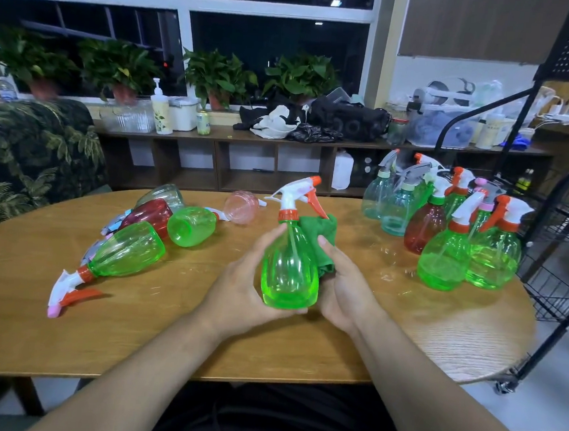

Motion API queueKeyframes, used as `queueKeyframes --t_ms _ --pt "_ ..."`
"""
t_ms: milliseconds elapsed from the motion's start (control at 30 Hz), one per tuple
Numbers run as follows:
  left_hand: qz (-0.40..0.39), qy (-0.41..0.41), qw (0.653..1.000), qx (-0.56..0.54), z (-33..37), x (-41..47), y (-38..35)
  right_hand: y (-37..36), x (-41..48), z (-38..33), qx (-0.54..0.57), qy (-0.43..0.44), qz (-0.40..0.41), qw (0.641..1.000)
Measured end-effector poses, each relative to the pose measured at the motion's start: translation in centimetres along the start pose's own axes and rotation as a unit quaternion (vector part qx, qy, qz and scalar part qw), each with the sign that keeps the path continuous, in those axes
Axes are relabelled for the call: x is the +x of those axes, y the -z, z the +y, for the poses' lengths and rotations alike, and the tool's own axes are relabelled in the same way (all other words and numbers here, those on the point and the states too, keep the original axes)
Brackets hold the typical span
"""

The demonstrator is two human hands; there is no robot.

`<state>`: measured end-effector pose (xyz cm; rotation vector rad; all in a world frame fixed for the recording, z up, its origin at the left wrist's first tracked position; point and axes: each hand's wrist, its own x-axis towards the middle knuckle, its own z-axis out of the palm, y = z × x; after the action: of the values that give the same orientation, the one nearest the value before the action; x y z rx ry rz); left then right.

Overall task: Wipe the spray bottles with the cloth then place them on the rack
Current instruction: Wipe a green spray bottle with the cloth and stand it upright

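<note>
I hold a green spray bottle [290, 271] with a white and orange trigger head upright over the wooden table [162, 335]. My left hand [245, 291] grips its body from the left and underneath. My right hand [345, 289] holds a green cloth [321, 234] against the bottle's right side. Several bottles lie on their sides at the left, among them a green one [128, 251], another green one [191, 226], a red one [149, 215] and a pink one [241, 206]. Several upright bottles [444, 260] stand at the right.
A black wire rack [562, 246] on castors stands just off the table's right edge. A patterned armchair [30, 158] sits at the far left. Behind the table runs a low wooden shelf [246, 164] with potted plants, bags and containers on top.
</note>
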<state>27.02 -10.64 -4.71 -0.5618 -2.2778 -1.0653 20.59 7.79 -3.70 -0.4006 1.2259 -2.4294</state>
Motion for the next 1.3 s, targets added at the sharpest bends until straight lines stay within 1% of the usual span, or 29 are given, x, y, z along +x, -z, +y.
queueKeyframes --t_ms 133,233,367,500,633,800,933,1067,1200,1300 --pt "-0.031 -0.025 0.999 0.023 -0.3 0.2 -0.4 0.4 0.1 0.0 0.004 0.027 -0.005 1.000" --pt "-0.008 -0.052 0.997 0.063 -0.8 0.3 -0.7 0.5 0.4 0.2 0.009 0.064 -0.002 0.998" --pt "-0.008 -0.042 0.997 0.066 -1.4 0.3 -0.7 0.0 0.3 0.4 0.010 0.104 0.002 0.995" --pt "-0.020 -0.046 0.996 0.072 -1.4 0.3 -0.9 -0.4 0.1 0.2 0.007 0.109 0.005 0.994" --pt "-0.028 -0.040 0.995 0.082 -1.6 0.1 -0.8 -0.3 0.0 0.3 -0.020 0.099 0.005 0.995" --pt "-0.015 -0.028 0.996 0.079 -1.5 0.1 -0.9 -0.2 0.2 0.4 -0.031 0.096 0.009 0.995" --pt "0.016 -0.004 0.997 0.071 -1.1 0.0 -0.9 -0.2 0.3 0.6 -0.034 0.098 0.006 0.995" --pt "0.068 0.026 0.995 0.069 -1.2 0.2 -0.7 -0.5 0.2 0.7 -0.042 0.097 0.007 0.994" --pt "0.131 0.066 0.988 0.043 -1.6 0.5 -0.5 -0.4 0.0 1.1 -0.112 0.107 0.010 0.988" --pt "0.171 0.108 0.979 0.022 -2.1 0.7 -0.3 -0.2 -0.3 1.5 -0.197 0.148 0.008 0.969"
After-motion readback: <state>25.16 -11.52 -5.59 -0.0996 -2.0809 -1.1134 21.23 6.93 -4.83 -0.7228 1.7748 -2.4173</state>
